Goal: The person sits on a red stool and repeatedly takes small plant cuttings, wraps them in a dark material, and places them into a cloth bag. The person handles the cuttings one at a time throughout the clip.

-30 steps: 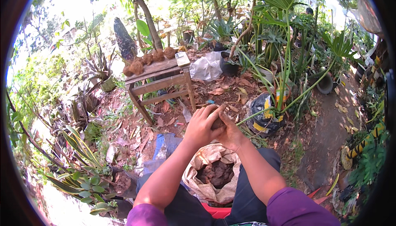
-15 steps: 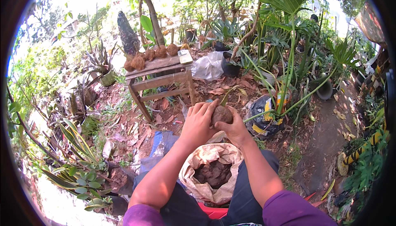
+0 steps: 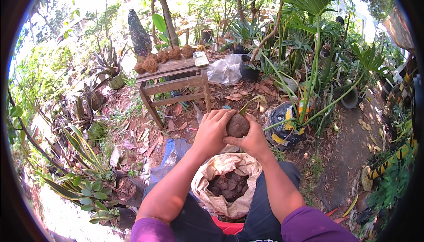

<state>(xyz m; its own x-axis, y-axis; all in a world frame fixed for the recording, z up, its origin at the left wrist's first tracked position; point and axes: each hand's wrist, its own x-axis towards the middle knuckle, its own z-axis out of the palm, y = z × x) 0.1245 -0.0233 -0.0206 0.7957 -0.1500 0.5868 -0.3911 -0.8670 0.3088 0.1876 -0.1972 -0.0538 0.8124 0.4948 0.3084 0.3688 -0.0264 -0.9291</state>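
Note:
A round brown ball of soil [image 3: 237, 126] is held up in front of me between both hands, with a green leaf [image 3: 245, 106] sticking out of its far side. My left hand [image 3: 214, 130] presses its left side, fingers laid together along it. On the right side, my right hand [image 3: 254, 138] curls round the ball, its thumb across the near lower edge. Below them, between my knees, stands a pale woven sack [image 3: 201, 185] with its rim rolled down. Dark clumpy soil [image 3: 229, 187] fills the sack.
A wooden table [image 3: 174, 84] ahead carries several fibre-covered balls [image 3: 175, 53] and a small pale box [image 3: 200, 59]. A clear plastic bag [image 3: 224, 70] and black pot [image 3: 248, 68] lie beyond it. At right stands a large-leaved plant in a black-and-yellow wrapped pot [image 3: 282, 129]; blue sheeting [image 3: 173, 152] lies left.
The soil ball has been turned a little in my hands; its leaf leans farther away and to the right, and more of the ball's near face shows. My right thumb has slid lower.

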